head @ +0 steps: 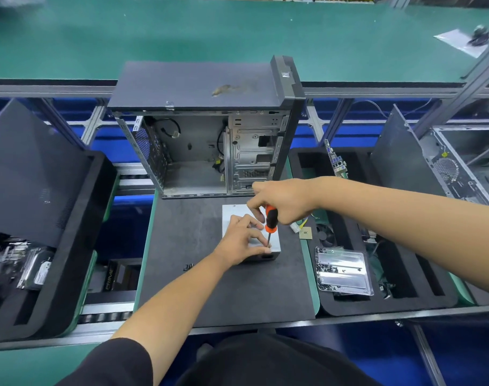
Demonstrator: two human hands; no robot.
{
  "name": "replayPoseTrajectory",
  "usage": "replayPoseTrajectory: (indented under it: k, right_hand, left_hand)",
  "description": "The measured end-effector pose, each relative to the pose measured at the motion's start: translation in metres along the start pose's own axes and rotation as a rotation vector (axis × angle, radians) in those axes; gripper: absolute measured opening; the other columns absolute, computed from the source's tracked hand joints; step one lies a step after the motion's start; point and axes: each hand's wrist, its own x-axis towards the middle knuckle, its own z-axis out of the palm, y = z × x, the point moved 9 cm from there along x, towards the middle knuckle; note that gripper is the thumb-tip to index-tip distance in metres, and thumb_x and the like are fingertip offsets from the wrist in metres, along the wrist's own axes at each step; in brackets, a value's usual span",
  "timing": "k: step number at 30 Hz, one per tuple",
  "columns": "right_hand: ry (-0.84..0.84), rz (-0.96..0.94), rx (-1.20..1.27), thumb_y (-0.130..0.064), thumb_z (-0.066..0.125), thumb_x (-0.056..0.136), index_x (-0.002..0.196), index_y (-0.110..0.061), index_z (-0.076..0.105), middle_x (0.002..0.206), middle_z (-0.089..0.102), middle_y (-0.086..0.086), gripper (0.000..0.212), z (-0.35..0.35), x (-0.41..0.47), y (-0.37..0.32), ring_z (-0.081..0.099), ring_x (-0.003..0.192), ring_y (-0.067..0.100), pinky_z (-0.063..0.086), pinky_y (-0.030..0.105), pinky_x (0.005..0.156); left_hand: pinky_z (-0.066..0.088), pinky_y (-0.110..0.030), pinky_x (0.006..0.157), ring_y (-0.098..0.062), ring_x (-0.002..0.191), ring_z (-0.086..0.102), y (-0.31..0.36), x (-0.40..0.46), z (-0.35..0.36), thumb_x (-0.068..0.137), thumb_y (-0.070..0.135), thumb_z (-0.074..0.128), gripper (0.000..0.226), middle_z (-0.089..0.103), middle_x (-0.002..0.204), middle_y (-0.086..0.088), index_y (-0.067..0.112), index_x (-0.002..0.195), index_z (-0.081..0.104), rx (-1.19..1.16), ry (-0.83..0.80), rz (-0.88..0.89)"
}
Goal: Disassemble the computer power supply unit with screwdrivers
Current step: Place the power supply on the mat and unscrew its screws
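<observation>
The grey metal power supply unit (232, 215) lies on the black foam mat (198, 288) in front of me. My right hand (282, 201) grips the orange-and-black handle of a screwdriver (271, 218), held upright with its tip on the unit's top near the front right corner. My left hand (242, 238) rests on the unit's top, and its fingertips pinch the screwdriver's thin shaft close to the tip. The unit's cables (300, 225) stick out on its right side.
An open, emptied computer case (204, 140) stands right behind the unit. A few black screws (188, 266) lie on the mat to the left. A clear plastic tray (343, 271) with screws sits in the black foam bin at right. More foam bins and case panels flank both sides.
</observation>
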Motion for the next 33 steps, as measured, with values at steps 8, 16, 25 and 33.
replayPoseTrajectory:
  k: [8,16,25,33]
  right_hand:
    - [0.120,0.028,-0.578,-0.042,0.032,0.098,0.095,-0.024,0.038,0.063,0.038,-0.001,0.019,-0.007,0.003,0.009,0.037,0.052,0.018,0.019,0.032,0.048]
    - [-0.010,-0.016,0.081,-0.002,0.055,0.073,0.084,-0.031,0.060,0.094,0.040,-0.006,0.031,0.005,-0.001,0.014,0.045,0.089,0.013,0.033,0.028,0.061]
    - [0.201,0.067,-0.554,-0.057,0.032,0.086,0.090,-0.023,0.052,0.063,0.040,-0.005,0.039,-0.008,0.002,0.011,0.035,0.050,0.016,0.019,0.030,0.048]
    - [0.305,0.143,-0.271,-0.042,0.048,0.087,0.080,-0.026,0.050,0.062,0.051,-0.007,0.017,-0.010,0.000,0.016,0.051,0.065,0.017,0.023,0.029,0.050]
  left_hand:
    - [0.028,-0.012,0.102,-0.012,0.108,0.031,-0.004,0.000,0.002,0.074,0.049,0.087,0.018,0.052,0.115,0.017,0.035,0.085,0.082,-0.026,-0.006,-0.037]
    - [0.029,-0.014,0.103,-0.016,0.111,0.034,-0.004,-0.001,0.001,0.075,0.049,0.087,0.019,0.053,0.115,0.016,0.034,0.085,0.082,-0.026,0.008,-0.019]
    - [0.029,-0.013,0.103,-0.014,0.110,0.032,-0.002,-0.002,0.002,0.077,0.052,0.084,0.017,0.052,0.116,0.018,0.038,0.085,0.080,0.006,0.002,0.000]
    - [0.029,-0.011,0.101,-0.011,0.109,0.031,-0.003,-0.003,0.001,0.077,0.054,0.083,0.018,0.051,0.115,0.021,0.038,0.083,0.079,0.004,0.010,0.008]
